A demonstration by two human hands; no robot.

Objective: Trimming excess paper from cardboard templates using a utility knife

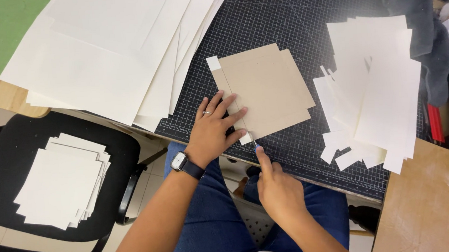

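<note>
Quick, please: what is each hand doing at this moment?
Left hand: open, pressing flat on the brown cardboard.
Right hand: closed on a small cutting knife.

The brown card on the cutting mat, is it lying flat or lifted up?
Flat. The brown card lies flush on the cutting mat, the left hand pressing its left edge; no corner looks raised.

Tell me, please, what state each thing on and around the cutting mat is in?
Cardboard square: flat on the cutting mat, pinned.
Left hand: spread, pressing the cardboard.
Right hand: closed on a small knife.
Cream sheets: fanned.
Paper offcuts: piled loosely.
Chair sheets: stacked.
</note>
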